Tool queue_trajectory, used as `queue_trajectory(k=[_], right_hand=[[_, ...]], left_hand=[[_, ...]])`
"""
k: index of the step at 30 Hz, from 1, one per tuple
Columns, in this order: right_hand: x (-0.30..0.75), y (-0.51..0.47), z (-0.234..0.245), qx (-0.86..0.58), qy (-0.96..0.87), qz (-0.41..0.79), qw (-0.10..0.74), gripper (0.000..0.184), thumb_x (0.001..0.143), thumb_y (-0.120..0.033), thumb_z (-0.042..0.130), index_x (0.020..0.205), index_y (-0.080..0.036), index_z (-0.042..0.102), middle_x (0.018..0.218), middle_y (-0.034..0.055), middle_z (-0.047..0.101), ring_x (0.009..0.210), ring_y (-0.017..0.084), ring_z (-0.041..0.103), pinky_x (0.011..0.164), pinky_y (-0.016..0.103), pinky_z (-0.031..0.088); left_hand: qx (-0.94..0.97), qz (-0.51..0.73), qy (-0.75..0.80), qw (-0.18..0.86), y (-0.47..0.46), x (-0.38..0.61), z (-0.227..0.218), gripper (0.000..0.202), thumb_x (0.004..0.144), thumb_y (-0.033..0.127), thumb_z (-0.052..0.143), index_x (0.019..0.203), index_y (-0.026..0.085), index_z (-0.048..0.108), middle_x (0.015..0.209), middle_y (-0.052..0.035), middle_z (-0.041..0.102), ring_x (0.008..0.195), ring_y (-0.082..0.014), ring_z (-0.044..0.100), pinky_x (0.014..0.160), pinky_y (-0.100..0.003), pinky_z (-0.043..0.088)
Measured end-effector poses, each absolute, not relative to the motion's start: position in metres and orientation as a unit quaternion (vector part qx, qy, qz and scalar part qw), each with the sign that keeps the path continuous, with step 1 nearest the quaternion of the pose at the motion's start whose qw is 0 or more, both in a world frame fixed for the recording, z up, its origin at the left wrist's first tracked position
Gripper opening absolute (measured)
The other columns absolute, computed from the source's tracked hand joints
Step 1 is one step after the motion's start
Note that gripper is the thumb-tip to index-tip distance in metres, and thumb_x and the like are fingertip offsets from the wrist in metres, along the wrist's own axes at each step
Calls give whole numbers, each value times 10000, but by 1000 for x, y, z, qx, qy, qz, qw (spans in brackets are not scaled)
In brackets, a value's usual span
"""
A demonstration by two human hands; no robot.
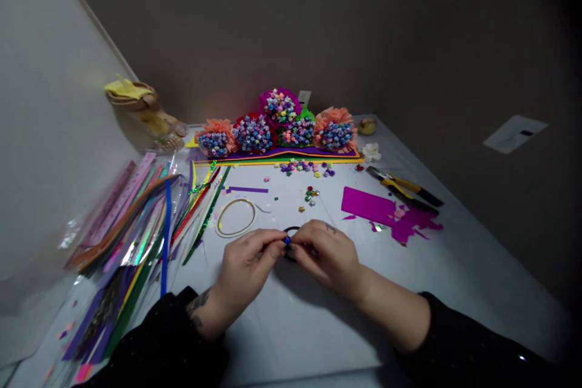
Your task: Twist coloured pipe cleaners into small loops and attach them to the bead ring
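one small blue bit (287,241) sits on a thin black ring (291,230), right between the left hand (248,260) and the right hand (325,257). the fingers (273,240) of both hands are shut tight on it, near the middle of the white table (291,327). a gold paper ring (235,218) lies to the left. purple paper (366,205) and yellow pliers (402,189) lie to the right.

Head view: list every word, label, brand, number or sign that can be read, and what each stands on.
No text is legible.
The white paper on the wall: a dark mark, too blurred to read.
The pink strips at the left of the table: markings too small to read.
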State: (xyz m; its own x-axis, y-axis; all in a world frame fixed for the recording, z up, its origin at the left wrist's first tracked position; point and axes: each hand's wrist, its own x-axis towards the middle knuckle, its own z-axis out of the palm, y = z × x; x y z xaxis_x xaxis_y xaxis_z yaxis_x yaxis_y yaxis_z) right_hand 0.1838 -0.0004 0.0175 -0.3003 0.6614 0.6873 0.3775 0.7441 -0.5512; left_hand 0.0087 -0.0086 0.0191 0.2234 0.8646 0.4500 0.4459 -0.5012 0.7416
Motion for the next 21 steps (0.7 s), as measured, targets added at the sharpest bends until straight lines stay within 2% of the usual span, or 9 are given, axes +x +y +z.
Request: queue_trajectory(k=[8, 14, 18, 21], right_hand=[[185, -1, 16, -338, -787, 158, 491, 150, 806, -127, 571, 939, -194, 547, 746, 39, 638, 677, 150, 584, 587, 260, 493], [184, 0, 16, -332, -793, 155, 486, 108, 822, -145, 566, 911, -203, 546, 720, 29, 628, 652, 146, 580, 566, 252, 487], [180, -1, 14, -338, -794, 158, 480, 99, 808, -139, 572, 878, -202, 540, 696, 24, 615, 639, 143, 572, 551, 245, 470], [183, 2, 16, -337, -796, 151, 480, 102, 803, -138, 567, 874, -207, 542, 704, 21, 622, 639, 141, 574, 549, 242, 461]], left_hand=[[763, 445, 418, 215, -8, 7, 18, 138, 837, 106, 581, 914, 182, 665, 806, -13, 723, 713, -114, 674, 679, -202, 558], [767, 438, 420, 209, -8, 6, 16, 108, 844, 142, 587, 902, 192, 663, 797, -10, 724, 707, -121, 679, 687, -217, 564], [740, 437, 452, 239, -8, 7, 12, 94, 852, 184, 582, 914, 193, 653, 794, -19, 727, 692, -131, 688, 665, -223, 574], [703, 446, 467, 299, -8, 8, 8, 138, 861, 215, 573, 984, 185, 627, 821, -39, 730, 701, -143, 700, 660, -234, 584]])
